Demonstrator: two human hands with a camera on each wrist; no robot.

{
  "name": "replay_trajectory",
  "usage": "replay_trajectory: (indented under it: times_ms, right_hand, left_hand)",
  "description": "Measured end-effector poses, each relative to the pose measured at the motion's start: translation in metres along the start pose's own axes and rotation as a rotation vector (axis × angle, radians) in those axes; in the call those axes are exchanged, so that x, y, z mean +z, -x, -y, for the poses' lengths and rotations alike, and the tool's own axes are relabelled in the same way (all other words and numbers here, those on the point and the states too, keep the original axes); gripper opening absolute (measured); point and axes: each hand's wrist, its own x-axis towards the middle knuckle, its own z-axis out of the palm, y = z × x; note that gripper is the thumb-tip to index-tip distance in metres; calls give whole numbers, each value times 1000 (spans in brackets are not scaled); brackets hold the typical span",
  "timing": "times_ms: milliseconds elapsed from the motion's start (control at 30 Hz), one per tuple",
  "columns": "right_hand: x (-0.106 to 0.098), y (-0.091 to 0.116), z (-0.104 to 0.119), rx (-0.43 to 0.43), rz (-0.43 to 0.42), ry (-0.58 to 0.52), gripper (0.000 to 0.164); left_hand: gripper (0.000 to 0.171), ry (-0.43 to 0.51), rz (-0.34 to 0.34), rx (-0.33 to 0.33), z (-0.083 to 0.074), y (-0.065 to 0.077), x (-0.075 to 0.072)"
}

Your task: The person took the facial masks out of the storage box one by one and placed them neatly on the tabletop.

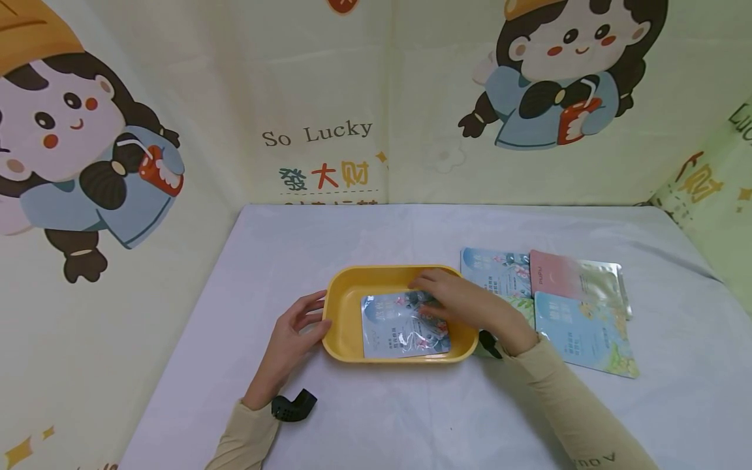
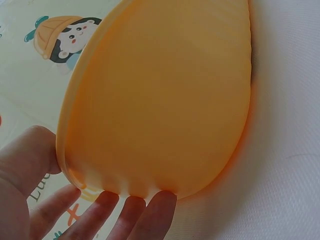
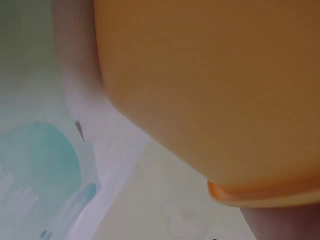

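Observation:
A yellow tray [image 1: 346, 282] stands on the table, with one blue-white foil sachet [image 1: 390, 329] lying flat inside it. At the tray's left end my left hand [image 1: 298, 331] touches the outer wall with spread fingers. The left wrist view shows those fingertips [image 2: 162, 200] against the tray's outside [image 2: 155, 95], the thumb by the rim. My right hand [image 1: 461, 300] reaches over the right rim, its thumb and fingers apart above the sachet's right part. In the right wrist view the tray's wall [image 3: 210, 90] hides most of that hand.
Right of the tray lie more flat sachets: a blue one [image 1: 496, 269], a pink-silver one [image 1: 564, 277], a larger light-blue one [image 1: 584, 336] and a green one partly covered by my right arm. A white cloth [image 1: 376, 418] covers the table. Printed curtains hang behind and beside it.

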Motion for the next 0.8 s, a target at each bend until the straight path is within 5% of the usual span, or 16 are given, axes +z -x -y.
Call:
replay_trajectory:
  times_ms: [800]
  right_hand:
    - [8, -8, 4, 15, 43, 98, 47]
  left_hand:
    - [52, 20, 2, 1, -1, 0, -1]
